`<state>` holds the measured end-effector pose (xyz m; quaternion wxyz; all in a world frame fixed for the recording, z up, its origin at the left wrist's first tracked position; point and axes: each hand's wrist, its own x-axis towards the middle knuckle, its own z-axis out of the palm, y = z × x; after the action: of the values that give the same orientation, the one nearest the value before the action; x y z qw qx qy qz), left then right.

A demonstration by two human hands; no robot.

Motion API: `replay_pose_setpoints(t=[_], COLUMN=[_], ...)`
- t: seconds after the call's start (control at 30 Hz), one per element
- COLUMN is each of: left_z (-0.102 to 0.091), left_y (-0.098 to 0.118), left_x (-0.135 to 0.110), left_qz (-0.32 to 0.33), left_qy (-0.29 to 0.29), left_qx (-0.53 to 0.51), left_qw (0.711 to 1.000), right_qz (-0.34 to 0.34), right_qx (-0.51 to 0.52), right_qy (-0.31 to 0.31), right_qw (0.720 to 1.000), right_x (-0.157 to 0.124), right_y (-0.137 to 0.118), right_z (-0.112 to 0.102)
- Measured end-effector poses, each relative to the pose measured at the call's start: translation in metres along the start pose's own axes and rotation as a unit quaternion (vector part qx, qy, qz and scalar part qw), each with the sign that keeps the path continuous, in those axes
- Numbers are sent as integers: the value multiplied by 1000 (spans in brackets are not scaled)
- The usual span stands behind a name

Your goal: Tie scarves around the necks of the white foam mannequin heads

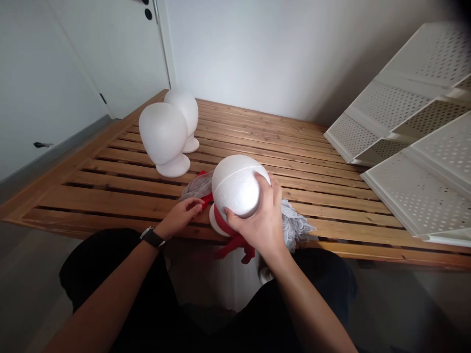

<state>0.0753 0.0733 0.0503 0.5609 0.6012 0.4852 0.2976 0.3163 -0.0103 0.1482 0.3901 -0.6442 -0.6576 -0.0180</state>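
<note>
- Far left on the slatted wooden table (110, 196), two bare foam mannequin heads (164, 139) are seen standing upright, one just behind the other — nothing is wrapped around either.
- The left hand (182, 213) is laid at the near edge of the table, its fingers pinched together on the red scarf (221, 228) just beside the neck of the nearest head.
- A third foam head (235, 184) is steadied at the table's near edge, the red scarf already looped round its neck, its ends hanging loose below the edge — the wrapping looks begun, not finished.
- The right hand (263, 218) is clamped on that head, fingers spread over its side.
- A grey gauzy scarf (294, 225) is bunched under and behind it, unused.
- At far right, white perforated shelves (405, 132) are seen leaning.
</note>
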Motion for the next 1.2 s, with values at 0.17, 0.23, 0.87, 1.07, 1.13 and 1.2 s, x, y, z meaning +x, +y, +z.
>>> replay_pose_setpoints(t=[0.17,0.23,0.87,1.07,1.13,1.2], left_z=[10,16,87,88,88,88], left_y=[-2,-7,-38,-38,-39,-40], left_x=[-1,-3,13,15,16,17], left_qz=[54,90,253,244,243,242], left_qy=[50,63,-22,-25,-24,-21], left_qx=[96,158,455,453,449,446], left_qw=[993,981,853,857,860,862], right_qz=[-25,-64,-37,70,78,76], right_qx=[-28,-55,-230,-188,-184,-191], right_qy=[75,128,63,30,30,42], right_qw=[996,988,970,979,979,978], right_x=[20,47,305,317,321,324], right_y=[20,36,244,311,327,337], right_z=[-20,-41,-67,12,28,40])
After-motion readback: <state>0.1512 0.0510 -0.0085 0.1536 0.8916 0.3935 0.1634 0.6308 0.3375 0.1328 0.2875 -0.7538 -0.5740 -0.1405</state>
